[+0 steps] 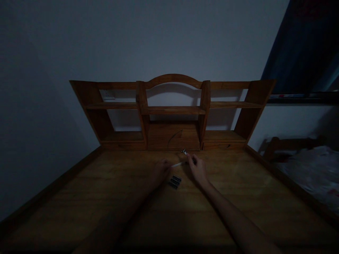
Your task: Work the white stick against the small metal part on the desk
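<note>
Above the wooden desk, my left hand is closed, its fingertips at the left end of a thin white strip. The strip runs across to my right hand, where its far end looks dark. My right hand is closed too, and a small white piece with a dark end sticks out past its fingertips. What kind of thing either one is cannot be made out in the dim light. On the desktop below and between my hands lies a small dark block of several parallel bars.
Behind my hands a wooden shelf unit stands along the back of the desk, against a pale wall. A raised wooden edge borders the desk's right side. Beyond it lies pale bedding or plastic, below a dark window.
</note>
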Demonstrator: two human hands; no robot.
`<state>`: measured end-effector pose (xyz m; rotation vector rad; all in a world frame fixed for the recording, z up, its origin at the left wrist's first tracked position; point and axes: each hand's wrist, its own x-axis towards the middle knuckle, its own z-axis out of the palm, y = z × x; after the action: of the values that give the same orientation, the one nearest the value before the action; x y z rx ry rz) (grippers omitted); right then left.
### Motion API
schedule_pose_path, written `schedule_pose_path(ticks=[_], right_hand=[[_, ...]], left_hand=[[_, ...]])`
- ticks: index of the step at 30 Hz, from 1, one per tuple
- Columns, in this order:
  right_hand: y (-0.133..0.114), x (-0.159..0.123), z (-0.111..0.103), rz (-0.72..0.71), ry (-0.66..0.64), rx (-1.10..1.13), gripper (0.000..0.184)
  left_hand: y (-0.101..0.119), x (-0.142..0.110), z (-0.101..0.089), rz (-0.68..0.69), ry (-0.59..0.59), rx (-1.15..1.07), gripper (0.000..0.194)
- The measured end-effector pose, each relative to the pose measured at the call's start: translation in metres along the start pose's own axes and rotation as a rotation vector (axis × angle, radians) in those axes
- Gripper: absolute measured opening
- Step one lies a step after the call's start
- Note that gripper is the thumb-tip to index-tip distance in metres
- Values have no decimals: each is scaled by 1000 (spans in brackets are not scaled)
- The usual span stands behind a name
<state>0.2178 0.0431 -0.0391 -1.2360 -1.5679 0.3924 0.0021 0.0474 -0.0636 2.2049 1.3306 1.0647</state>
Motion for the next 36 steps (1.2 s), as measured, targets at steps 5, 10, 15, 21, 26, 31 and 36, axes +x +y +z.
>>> schedule_pose_path(ticks=[5,10,15,21,26,31,36], right_hand=[[0,-1,0,-5,-13,16,49],[3,0,1,-4,4,3,48],[2,0,0,-10,5,5,48],[-1,-1,-2,-34,-12,-5,46],[-1,-2,-1,-28,-13,-12,47],[2,-3,3,-26,-16,0,47],[2,-4,2,-1,-40,21,46]], left_hand=[[9,4,-6,93,5,-17,28],[13,2,-8,117,-171,-91,27],[11,-1,-5,91,-253,-128,32],[13,1,-5,194,-314,-176,33],[7,3,-3,239,-325,-145,31],[3,2,1,226,-308,-110,27],[1,4,4,272,-333,-36,26]])
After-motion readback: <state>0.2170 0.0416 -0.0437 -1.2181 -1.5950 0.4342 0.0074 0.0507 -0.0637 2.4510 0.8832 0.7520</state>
